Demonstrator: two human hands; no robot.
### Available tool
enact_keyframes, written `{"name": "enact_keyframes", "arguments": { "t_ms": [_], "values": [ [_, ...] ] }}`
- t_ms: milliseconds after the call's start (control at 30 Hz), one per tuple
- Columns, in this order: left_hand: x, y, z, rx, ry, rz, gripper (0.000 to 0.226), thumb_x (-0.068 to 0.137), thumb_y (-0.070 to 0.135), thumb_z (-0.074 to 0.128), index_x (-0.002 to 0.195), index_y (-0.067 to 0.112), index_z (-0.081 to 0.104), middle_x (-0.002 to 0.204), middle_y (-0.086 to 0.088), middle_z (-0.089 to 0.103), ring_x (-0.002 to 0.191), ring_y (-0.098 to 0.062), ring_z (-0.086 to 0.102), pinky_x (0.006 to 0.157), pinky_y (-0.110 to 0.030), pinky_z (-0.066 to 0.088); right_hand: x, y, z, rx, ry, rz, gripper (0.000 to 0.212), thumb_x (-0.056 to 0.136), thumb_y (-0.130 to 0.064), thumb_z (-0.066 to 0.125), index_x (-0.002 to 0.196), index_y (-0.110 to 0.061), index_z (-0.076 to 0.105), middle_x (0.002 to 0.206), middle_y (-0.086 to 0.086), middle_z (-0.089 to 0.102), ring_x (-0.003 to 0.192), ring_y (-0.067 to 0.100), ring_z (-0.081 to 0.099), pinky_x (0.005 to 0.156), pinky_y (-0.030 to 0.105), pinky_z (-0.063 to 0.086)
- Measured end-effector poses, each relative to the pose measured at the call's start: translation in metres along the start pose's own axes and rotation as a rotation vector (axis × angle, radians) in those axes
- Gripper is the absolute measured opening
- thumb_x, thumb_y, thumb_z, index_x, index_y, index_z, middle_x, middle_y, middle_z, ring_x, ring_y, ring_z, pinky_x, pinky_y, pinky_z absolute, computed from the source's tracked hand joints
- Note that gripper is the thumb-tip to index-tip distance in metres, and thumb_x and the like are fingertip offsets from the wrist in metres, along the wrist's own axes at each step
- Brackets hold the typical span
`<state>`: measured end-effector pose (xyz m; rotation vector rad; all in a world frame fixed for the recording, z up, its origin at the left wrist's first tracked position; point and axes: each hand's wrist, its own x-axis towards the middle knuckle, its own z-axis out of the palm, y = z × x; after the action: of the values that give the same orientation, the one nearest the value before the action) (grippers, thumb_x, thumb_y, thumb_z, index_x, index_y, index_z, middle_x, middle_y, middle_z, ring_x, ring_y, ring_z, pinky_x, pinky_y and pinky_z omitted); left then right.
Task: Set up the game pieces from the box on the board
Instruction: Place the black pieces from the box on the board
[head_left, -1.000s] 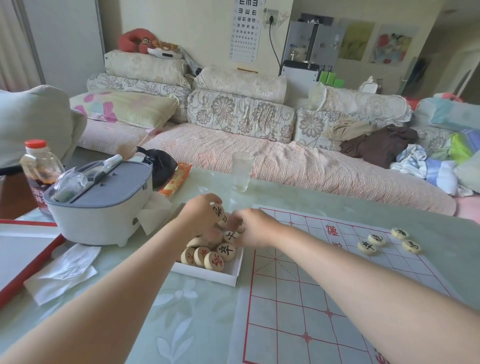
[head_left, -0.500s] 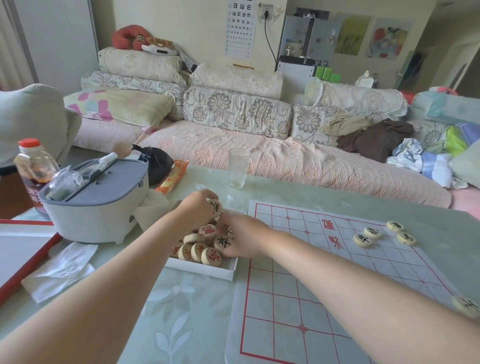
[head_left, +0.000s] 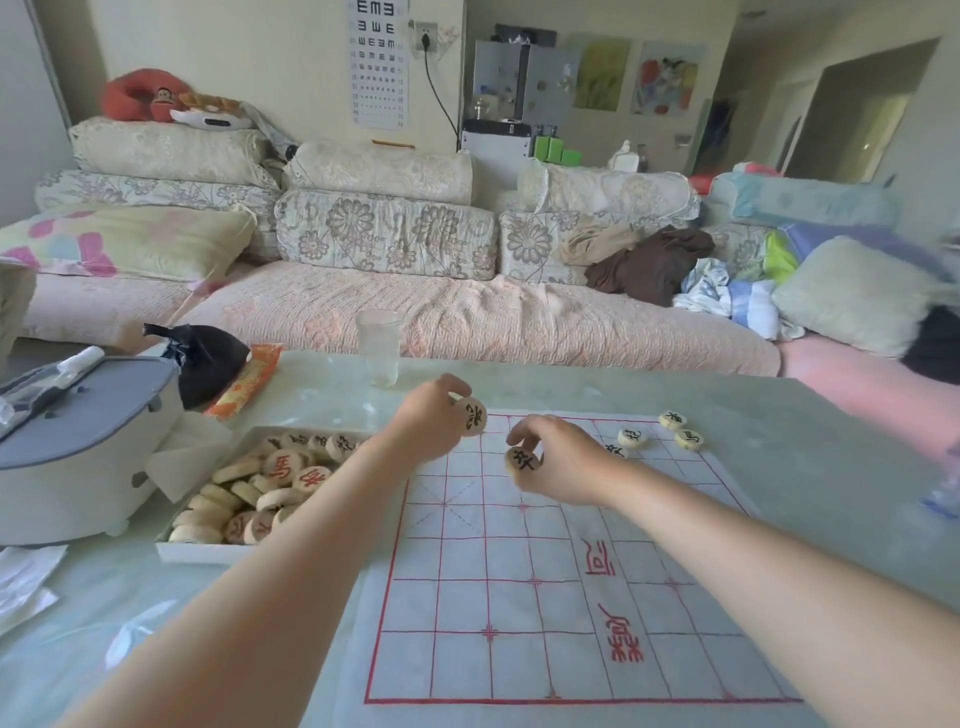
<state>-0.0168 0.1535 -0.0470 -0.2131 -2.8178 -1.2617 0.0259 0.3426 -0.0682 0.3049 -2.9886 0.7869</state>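
A white paper board (head_left: 519, 597) with a red grid lies on the table. Left of it stands a white box (head_left: 192, 552) heaped with round wooden pieces (head_left: 270, 483) marked in red and black. My left hand (head_left: 431, 421) holds one black-marked piece (head_left: 472, 415) above the board's far left corner. My right hand (head_left: 561, 462) pinches another black-marked piece (head_left: 523, 460) just over the grid. Several black-marked pieces (head_left: 631, 437) sit on the board's far right corner; one is partly hidden behind my right hand.
A grey-and-white lidded container (head_left: 78, 447) stands left of the box, with a black bag (head_left: 208, 364) and an orange packet (head_left: 244, 382) behind. A clear glass (head_left: 379, 348) stands near the table's far edge. White tissues (head_left: 26, 577) lie at the left. A sofa runs behind the table.
Both hands have left the box and moved right over the board, each carrying a piece. The view has shifted right, showing more of the board.
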Motion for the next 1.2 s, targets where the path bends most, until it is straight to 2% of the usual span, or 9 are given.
{"name": "enact_keyframes", "arguments": {
  "t_ms": [200, 333, 500, 600, 700, 867, 967, 1067, 1200],
  "values": [
    [-0.014, 0.047, 0.070, -0.019, -0.162, 0.104, 0.033, 0.092, 0.009, 0.039, 0.099, 0.033, 0.060, 0.093, -0.005, 0.063, 0.049, -0.018, 0.044, 0.038, -0.021, 0.033, -0.035, 0.080, -0.039, 0.016, 0.099, 0.144, 0.027, 0.086, -0.034, 0.065, 0.111, -0.025, 0.059, 0.109, -0.008, 0.058, 0.093, 0.012, 0.057, 0.071, 0.020, 0.041],
    [-0.018, 0.055, 0.105, -0.012, -0.249, 0.104, 0.031, 0.094, 0.014, 0.041, 0.113, 0.029, 0.059, 0.099, 0.001, 0.062, 0.048, -0.016, 0.044, 0.037, -0.019, 0.035, -0.055, 0.125, -0.049, 0.033, 0.105, 0.220, 0.022, 0.082, -0.031, 0.070, 0.103, -0.029, 0.060, 0.106, -0.011, 0.060, 0.097, 0.010, 0.058, 0.075, 0.019, 0.044],
    [-0.019, 0.066, 0.133, 0.036, -0.251, 0.115, 0.027, 0.094, 0.017, 0.046, 0.117, 0.024, 0.057, 0.106, 0.004, 0.061, 0.062, -0.010, 0.050, 0.047, -0.021, 0.038, -0.069, 0.150, -0.053, 0.007, 0.074, 0.261, 0.022, 0.079, -0.032, 0.070, 0.100, -0.031, 0.061, 0.103, -0.014, 0.059, 0.096, 0.009, 0.058, 0.086, 0.031, 0.050],
    [-0.018, 0.073, 0.141, 0.022, -0.205, 0.104, 0.021, 0.093, 0.024, 0.051, 0.113, 0.024, 0.059, 0.105, 0.004, 0.060, 0.074, -0.013, 0.054, 0.053, -0.022, 0.041, -0.070, 0.150, -0.048, -0.016, 0.105, 0.232, 0.019, 0.078, -0.043, 0.070, 0.093, -0.035, 0.061, 0.101, -0.017, 0.061, 0.083, -0.001, 0.055, 0.080, 0.028, 0.050],
    [-0.018, 0.077, 0.147, -0.054, -0.185, 0.104, 0.019, 0.091, 0.026, 0.057, 0.109, 0.021, 0.061, 0.102, 0.004, 0.064, 0.085, -0.019, 0.061, 0.055, -0.022, 0.042, -0.070, 0.146, -0.040, -0.002, 0.098, 0.191, 0.020, 0.082, -0.044, 0.070, 0.096, -0.031, 0.064, 0.099, -0.017, 0.060, 0.075, -0.005, 0.049, 0.065, 0.020, 0.040],
    [-0.021, 0.086, 0.155, -0.208, -0.198, 0.070, 0.018, 0.089, 0.028, 0.062, 0.105, 0.018, 0.063, 0.090, 0.002, 0.067, 0.077, -0.018, 0.063, 0.054, -0.023, 0.043, -0.067, 0.144, -0.040, 0.066, 0.100, 0.174, 0.017, 0.079, -0.042, 0.073, 0.090, -0.032, 0.065, 0.094, -0.021, 0.050, 0.082, 0.002, 0.050, 0.065, 0.017, 0.035],
    [-0.015, 0.091, 0.165, -0.342, -0.172, -0.042, 0.017, 0.089, 0.020, 0.058, 0.106, 0.017, 0.060, 0.088, -0.004, 0.071, 0.072, -0.016, 0.066, 0.063, -0.031, 0.050, -0.068, 0.143, -0.049, 0.182, 0.159, 0.176, 0.039, 0.075, -0.034, 0.079, 0.108, -0.030, 0.059, 0.097, -0.022, 0.049, 0.079, -0.006, 0.048, 0.063, 0.013, 0.032],
    [-0.008, 0.098, 0.175, -0.438, -0.211, -0.111, 0.019, 0.087, 0.013, 0.063, 0.105, 0.010, 0.062, 0.081, -0.009, 0.072, 0.063, -0.015, 0.062, 0.061, -0.028, 0.050, -0.069, 0.149, -0.055, 0.297, 0.255, 0.154, 0.053, 0.069, -0.032, 0.085, 0.112, -0.032, 0.054, 0.111, -0.019, 0.057, 0.072, 0.002, 0.056, 0.071, 0.022, 0.046],
    [-0.008, 0.113, 0.189, -0.548, -0.289, -0.146, 0.018, 0.086, 0.015, 0.068, 0.102, 0.008, 0.066, 0.080, -0.009, 0.069, 0.060, -0.013, 0.063, 0.057, -0.023, 0.047, -0.072, 0.156, -0.066, 0.323, 0.304, 0.119, 0.042, 0.070, -0.021, 0.087, 0.103, -0.027, 0.060, 0.077, -0.025, 0.062, 0.057, -0.003, 0.054, 0.058, 0.011, 0.041]
  ]
}}
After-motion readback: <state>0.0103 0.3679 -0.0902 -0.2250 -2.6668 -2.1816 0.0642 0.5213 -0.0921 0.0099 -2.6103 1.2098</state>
